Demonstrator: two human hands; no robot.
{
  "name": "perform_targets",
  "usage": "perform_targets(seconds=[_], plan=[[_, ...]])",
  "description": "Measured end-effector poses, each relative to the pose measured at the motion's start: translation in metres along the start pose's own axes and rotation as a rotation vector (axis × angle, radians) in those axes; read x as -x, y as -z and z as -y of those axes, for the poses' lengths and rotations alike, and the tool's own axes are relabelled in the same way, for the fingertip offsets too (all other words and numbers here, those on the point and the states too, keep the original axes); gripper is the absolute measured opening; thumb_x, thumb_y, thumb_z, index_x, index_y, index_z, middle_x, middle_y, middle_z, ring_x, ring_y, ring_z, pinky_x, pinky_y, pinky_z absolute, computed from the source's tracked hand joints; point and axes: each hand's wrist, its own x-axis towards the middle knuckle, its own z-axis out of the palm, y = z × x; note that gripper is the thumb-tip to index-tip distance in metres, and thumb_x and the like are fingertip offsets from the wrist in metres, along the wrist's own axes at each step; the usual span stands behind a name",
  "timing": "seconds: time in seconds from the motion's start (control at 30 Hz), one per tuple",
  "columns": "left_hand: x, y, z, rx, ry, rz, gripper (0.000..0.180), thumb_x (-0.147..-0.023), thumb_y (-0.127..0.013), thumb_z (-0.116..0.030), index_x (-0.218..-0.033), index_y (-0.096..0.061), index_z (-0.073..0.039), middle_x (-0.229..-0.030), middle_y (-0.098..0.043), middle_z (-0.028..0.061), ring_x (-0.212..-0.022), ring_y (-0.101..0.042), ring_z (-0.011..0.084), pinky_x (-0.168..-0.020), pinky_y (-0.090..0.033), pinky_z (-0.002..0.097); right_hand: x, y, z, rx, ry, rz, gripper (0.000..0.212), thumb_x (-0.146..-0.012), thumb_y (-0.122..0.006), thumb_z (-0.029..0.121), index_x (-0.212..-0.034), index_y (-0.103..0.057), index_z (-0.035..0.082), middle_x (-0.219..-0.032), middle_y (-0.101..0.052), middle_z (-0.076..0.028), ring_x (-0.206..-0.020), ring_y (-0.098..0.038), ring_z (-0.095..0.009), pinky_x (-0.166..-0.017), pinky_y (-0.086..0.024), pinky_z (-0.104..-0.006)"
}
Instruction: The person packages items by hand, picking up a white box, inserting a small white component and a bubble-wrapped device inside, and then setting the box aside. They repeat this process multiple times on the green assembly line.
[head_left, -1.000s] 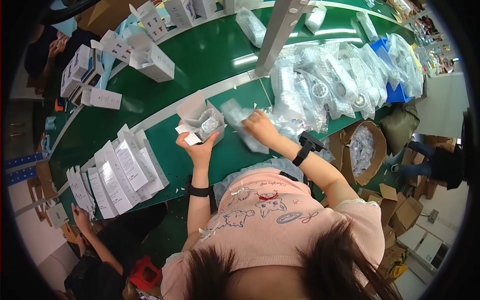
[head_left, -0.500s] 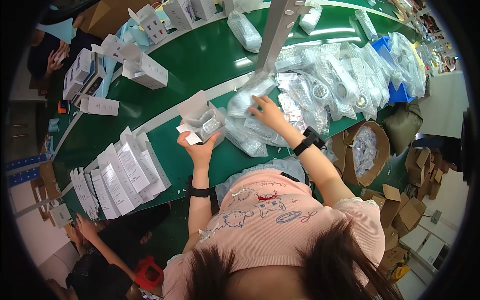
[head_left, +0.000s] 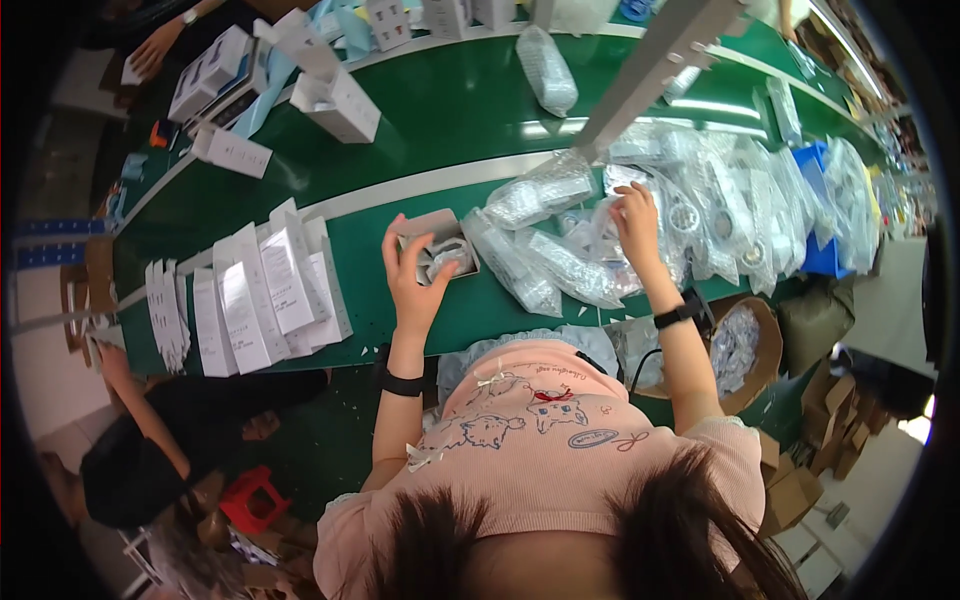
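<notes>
Between the front and back edges of the worktop (head_left: 360,240), I see 1 open box (head_left: 436,221), a clear-wrapped piece (head_left: 447,262) inside. Spread fingers of the left hand (head_left: 415,280) touch its near side; I can't tell how firmly. The right hand (head_left: 634,222), half-curled, hovers over bubble-wrapped packets (head_left: 548,188); I can't tell whether it pinches anything. I'd judge filling begun, closing not yet done.

The green bench (head_left: 358,270) bears bubble-wrapped packages (head_left: 540,190) — and, further left, overlapping white cartons (head_left: 250,290).
</notes>
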Motion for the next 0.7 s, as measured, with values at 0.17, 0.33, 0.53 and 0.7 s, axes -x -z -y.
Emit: perform_targets(seconds=[0.17,0.33,0.53,0.7], plan=[[0.001,0.014,-0.005,-0.070,0.136,-0.055,0.020,-0.061,-0.071,-0.004,-0.075,-0.058,0.001,-0.092,-0.052,0.0120,-0.081,-0.052,0.0211,-0.067,-0.041,0.0290,-0.030,0.026,0.091,-0.820,-0.521,-0.056,0.015,-0.070,-0.063,0.005,-0.078,-0.052,0.000,-0.090,-0.057,-0.009,-0.081,-0.056,-0.026,-0.069,-0.044,-0.0325],[-0.012,0.018,-0.008,-0.060,0.314,-0.046,0.017,-0.062,-0.071,-0.004,-0.069,-0.058,0.004,-0.065,-0.053,0.0055,-0.052,-0.042,0.0111,-0.047,-0.033,0.0240,-0.049,0.027,0.129,-0.608,-0.111,0.092,0.014,-0.074,-0.062,0.001,-0.084,-0.052,0.001,-0.073,-0.056,-0.006,-0.072,-0.055,-0.014,-0.060,-0.043,-0.0226],[-0.017,0.018,0.000,-0.007,0.291,-0.114,0.015,-0.063,-0.069,-0.003,-0.070,-0.058,0.005,-0.060,-0.052,0.0040,-0.048,-0.034,0.0089,-0.045,-0.028,0.0226,-0.059,0.038,0.156,-0.839,-0.161,0.103,0.017,-0.072,-0.064,0.000,-0.086,-0.054,0.001,-0.080,-0.057,-0.008,-0.074,-0.056,-0.016,-0.064,-0.045,-0.0252],[-0.022,0.013,0.003,0.044,0.275,-0.114,0.012,-0.065,-0.068,-0.002,-0.068,-0.059,0.005,-0.059,-0.053,0.0037,-0.049,-0.036,0.0081,-0.045,-0.028,0.0227,-0.065,0.016,0.194,-0.823,0.370,0.066,0.030,-0.066,-0.067,0.003,-0.094,-0.055,0.003,-0.095,-0.055,-0.010,-0.082,-0.055,-0.027,-0.076,-0.046,-0.0311]])
